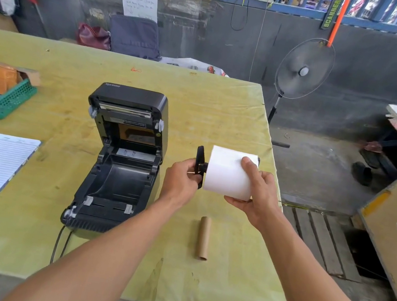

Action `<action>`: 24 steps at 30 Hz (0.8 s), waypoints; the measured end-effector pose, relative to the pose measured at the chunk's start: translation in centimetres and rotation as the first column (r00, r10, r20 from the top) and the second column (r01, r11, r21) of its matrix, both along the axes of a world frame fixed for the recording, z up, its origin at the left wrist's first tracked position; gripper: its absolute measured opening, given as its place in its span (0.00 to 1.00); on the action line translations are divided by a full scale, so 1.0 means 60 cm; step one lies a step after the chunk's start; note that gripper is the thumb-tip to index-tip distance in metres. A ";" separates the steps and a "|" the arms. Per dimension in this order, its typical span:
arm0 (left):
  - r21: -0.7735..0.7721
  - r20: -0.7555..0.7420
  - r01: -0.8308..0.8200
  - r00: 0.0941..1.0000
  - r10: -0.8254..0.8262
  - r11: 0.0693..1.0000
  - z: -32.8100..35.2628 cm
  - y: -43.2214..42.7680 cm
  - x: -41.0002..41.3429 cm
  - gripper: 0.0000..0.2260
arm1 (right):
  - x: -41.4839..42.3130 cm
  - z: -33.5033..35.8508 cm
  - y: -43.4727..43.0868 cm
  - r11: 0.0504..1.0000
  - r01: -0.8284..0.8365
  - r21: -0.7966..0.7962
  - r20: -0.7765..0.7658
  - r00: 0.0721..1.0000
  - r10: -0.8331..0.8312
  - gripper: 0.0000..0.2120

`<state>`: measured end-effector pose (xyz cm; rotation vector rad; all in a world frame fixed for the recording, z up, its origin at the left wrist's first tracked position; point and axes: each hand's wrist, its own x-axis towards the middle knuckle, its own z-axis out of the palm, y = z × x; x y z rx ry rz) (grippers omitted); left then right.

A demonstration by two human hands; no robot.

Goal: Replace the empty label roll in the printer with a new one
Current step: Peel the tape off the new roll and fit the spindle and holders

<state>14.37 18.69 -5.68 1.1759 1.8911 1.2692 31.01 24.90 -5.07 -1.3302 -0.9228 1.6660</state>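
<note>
We hold the full white label roll [228,175] above the yellow-green tabletop [212,105], right of the open black label printer [119,163]. Our right hand [258,194] wraps its fingers around the roll; our left hand [180,181] pinches the black plastic spindle [200,166] at its end. The empty brown cardboard core [203,238] lies nearer us.

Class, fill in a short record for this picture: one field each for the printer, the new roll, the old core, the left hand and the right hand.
printer: lid open, bay empty
new roll: white, held above the table, on a black spindle
old core: bare cardboard tube, lying on the table
left hand: grips the spindle end
right hand: cradles the roll
</note>
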 end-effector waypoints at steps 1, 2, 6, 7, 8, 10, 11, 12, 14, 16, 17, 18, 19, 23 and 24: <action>0.009 -0.024 0.016 1.000 -0.016 1.000 0.000 -0.001 -0.002 0.17 | 0.000 0.002 0.000 1.000 -0.001 0.005 0.010 1.000 0.001 0.30; 0.013 -0.048 0.029 0.998 -0.029 0.999 0.001 -0.002 -0.004 0.19 | 0.000 0.004 0.000 1.000 -0.002 0.010 0.019 1.000 0.002 0.29; 0.048 0.096 0.064 0.993 -0.069 0.997 0.005 0.000 -0.013 0.24 | -0.001 0.009 -0.001 1.000 -0.002 0.015 0.012 1.000 0.001 0.29; 0.073 0.114 0.054 0.992 -0.062 0.996 0.007 -0.001 -0.016 0.21 | -0.002 0.011 -0.001 1.000 -0.006 0.015 0.007 1.000 0.006 0.29; 0.092 0.116 0.038 0.992 -0.049 0.995 0.008 0.000 -0.021 0.17 | -0.003 0.012 -0.002 1.000 -0.012 0.019 0.005 1.000 0.012 0.30; 0.104 0.167 -0.004 0.986 -0.014 0.995 0.009 0.003 -0.030 0.13 | -0.006 0.015 -0.004 0.999 -0.024 0.031 0.001 1.000 0.024 0.31; 0.096 0.217 -0.020 0.976 -0.001 0.995 0.011 0.005 -0.033 0.12 | -0.007 0.017 -0.005 0.999 -0.027 0.035 -0.002 1.000 0.027 0.32; 0.086 0.269 -0.021 0.963 -0.003 0.996 0.013 0.006 -0.036 0.12 | -0.010 0.018 -0.006 0.999 -0.031 0.039 -0.003 1.000 0.031 0.34; 0.073 0.347 0.028 0.937 -0.051 0.997 0.020 0.002 -0.039 0.14 | -0.014 0.021 -0.009 0.998 -0.044 0.046 -0.002 0.999 0.044 0.38; 0.084 0.378 0.066 0.921 -0.093 0.994 0.025 -0.002 -0.039 0.14 | -0.017 0.024 -0.012 0.997 -0.057 0.050 -0.005 0.998 0.057 0.39; 0.091 0.393 0.063 0.915 -0.094 0.994 0.029 -0.004 -0.039 0.14 | -0.020 0.025 -0.014 0.997 -0.057 0.051 -0.006 0.998 0.058 0.39; 0.092 0.415 0.049 0.906 -0.083 0.995 0.033 -0.006 -0.038 0.13 | -0.022 0.027 -0.016 0.997 -0.053 0.052 -0.006 0.999 0.053 0.39; 0.084 0.445 0.028 0.893 -0.062 0.996 0.038 -0.009 -0.037 0.12 | -0.024 0.029 -0.019 0.998 -0.044 0.053 -0.004 0.999 0.044 0.38; 0.059 0.538 0.044 0.840 -0.069 0.997 0.048 -0.020 -0.032 0.12 | -0.034 0.035 -0.029 0.999 -0.008 0.046 -0.012 1.000 0.008 0.37; 0.061 0.521 0.080 0.847 -0.101 0.995 0.049 -0.023 -0.030 0.11 | -0.037 0.036 -0.032 0.999 -0.006 0.044 -0.008 1.000 0.007 0.37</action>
